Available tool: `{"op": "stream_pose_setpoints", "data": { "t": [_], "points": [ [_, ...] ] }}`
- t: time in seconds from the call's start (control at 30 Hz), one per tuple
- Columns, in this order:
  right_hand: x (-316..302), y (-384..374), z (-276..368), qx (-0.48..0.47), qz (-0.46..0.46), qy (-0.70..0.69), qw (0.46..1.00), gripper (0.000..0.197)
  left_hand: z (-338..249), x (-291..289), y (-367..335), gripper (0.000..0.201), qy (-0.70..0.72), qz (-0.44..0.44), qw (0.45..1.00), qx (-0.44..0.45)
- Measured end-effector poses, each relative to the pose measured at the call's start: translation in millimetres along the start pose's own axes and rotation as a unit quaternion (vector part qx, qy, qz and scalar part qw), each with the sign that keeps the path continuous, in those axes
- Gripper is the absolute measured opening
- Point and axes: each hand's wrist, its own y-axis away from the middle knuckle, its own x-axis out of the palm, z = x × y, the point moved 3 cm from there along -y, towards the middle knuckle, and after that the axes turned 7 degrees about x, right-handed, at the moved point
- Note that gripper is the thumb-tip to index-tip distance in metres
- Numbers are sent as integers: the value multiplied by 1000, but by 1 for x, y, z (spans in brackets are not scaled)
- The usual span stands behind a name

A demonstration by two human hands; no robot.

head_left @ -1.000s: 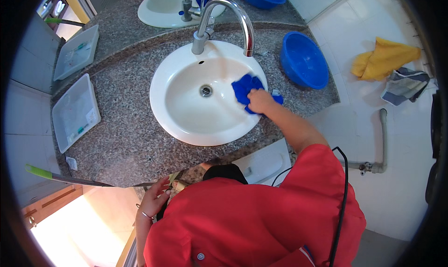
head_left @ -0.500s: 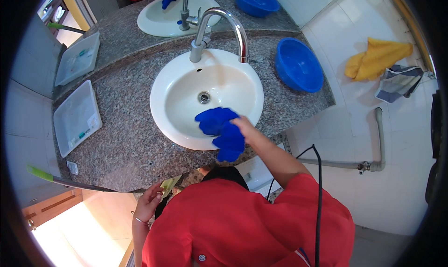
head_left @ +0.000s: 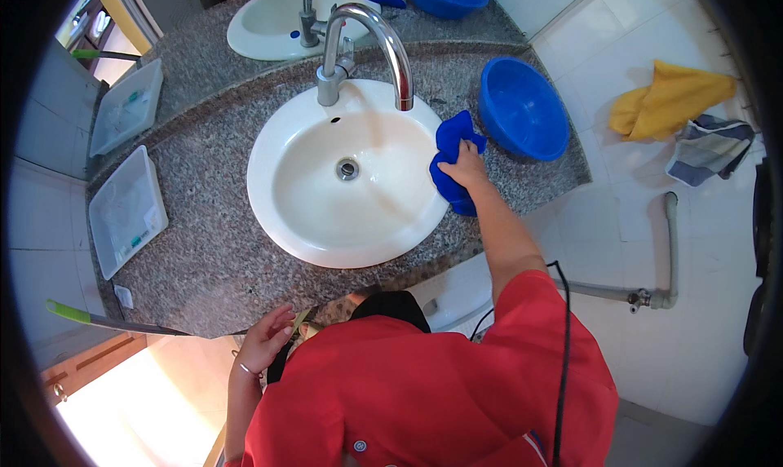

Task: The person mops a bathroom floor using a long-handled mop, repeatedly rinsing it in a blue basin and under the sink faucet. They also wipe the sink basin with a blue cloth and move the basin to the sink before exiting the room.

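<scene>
My right hand (head_left: 466, 167) is closed on a bunched blue cloth (head_left: 449, 191), held at the right rim of the white oval sink (head_left: 269, 214), between the sink and a blue plastic basin (head_left: 522, 112). The cloth lies partly over the rim and partly on the granite counter. My left hand (head_left: 265, 336) is at the counter's front edge, fingers loosely apart, with a bracelet at the wrist. Just beside its fingers shows a small yellow-green piece (head_left: 303, 317), mostly hidden by my red clothing; I cannot make out what it is.
A chrome gooseneck faucet (head_left: 367, 12) arches over the sink. On the granite counter (head_left: 204, 230) a white tray (head_left: 128, 210) with small items stands at left, near a green-tipped handle (head_left: 69, 311). A yellow cloth (head_left: 673, 100) and a striped cloth (head_left: 711, 149) hang at right. A mirror backs the counter.
My right hand has carried the blue cloth from the sink's near edge to its right rim, beside the basin. My left hand's fingers have shifted slightly upward and right.
</scene>
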Motion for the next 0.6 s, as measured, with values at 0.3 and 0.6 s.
{"op": "stream_pose_setpoints", "data": {
  "t": [0.3, 0.6],
  "points": [
    [13, 88, 8, -186, 18, 46, 981, 47, 2, 22, -14, 48, -51, 58, 997, 30],
    [116, 274, 113, -269, 437, -277, 813, 65, 65, -6, 3, 99, -119, -33, 992, 29]
  ]
}}
